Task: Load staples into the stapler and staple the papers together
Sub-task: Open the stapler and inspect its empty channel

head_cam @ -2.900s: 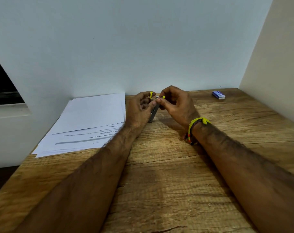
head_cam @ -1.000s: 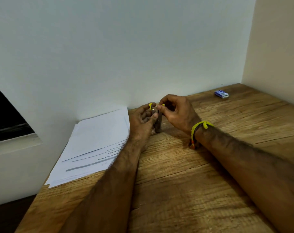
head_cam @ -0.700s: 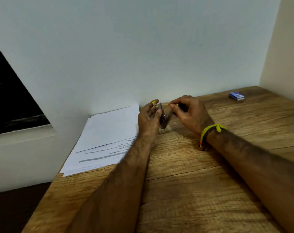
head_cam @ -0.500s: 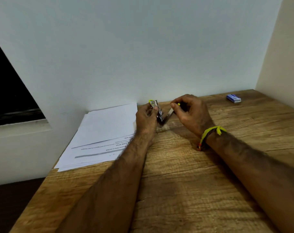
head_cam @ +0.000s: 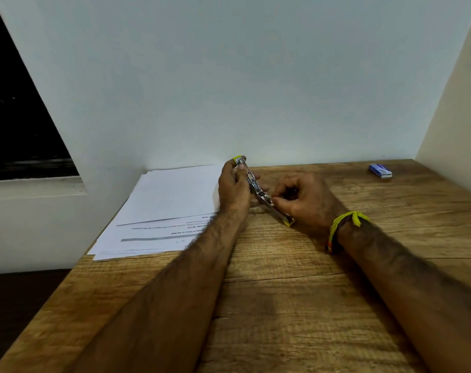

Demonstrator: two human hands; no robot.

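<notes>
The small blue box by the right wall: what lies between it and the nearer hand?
Only bare wooden tabletop separates the small blue box from the right hand, seen from the head camera.

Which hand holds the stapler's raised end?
The left hand holds the stapler at its raised, wall-side end; the right hand pinches its lower end.

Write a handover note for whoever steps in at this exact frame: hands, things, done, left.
Left hand: holds the upper end of the stapler.
Right hand: pinches the stapler's lower end, near the table.
Stapler: swung open between both hands.
Papers: loose stack on the table, left of the hands.
Small blue box: far right, untouched, probably staples.
Done: stapler opened. Whether staples are in cannot be seen.
Left: load if needed, close, staple the papers.
</notes>
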